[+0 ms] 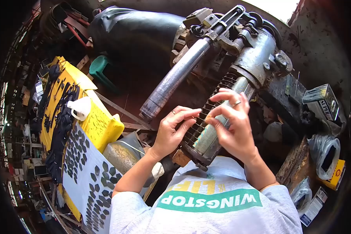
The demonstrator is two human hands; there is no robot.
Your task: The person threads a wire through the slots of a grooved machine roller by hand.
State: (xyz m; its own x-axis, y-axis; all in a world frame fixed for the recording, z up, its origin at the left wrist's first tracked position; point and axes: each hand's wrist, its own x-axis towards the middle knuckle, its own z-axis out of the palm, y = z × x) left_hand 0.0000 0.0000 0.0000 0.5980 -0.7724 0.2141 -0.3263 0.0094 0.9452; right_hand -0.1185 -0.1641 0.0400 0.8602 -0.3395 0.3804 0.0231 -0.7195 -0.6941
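Note:
A metal machine [255,54] stands before me, with a shiny, finely textured roller [212,134] and a dark rack of closely spaced thin bars [201,126] running side by side toward me. My left hand [176,126] is at the left edge of the rack, thumb and forefinger drawn together near the bars. Above the roller is my right hand [234,124], a ring on one finger, its thumb and forefinger pinched close to the rack. Whatever lies between the fingertips of either hand is too small to make out. A bare metal cylinder [175,78] slants off to the left.
At left, many dark cut pieces lie on a pale sheet [87,177] beside a yellow-covered surface [109,134] with a white jug [80,107]. A green plastic chair [100,69] stands behind. To the right are a box [321,102], a plastic bag [324,154] and a yellow carton [334,175].

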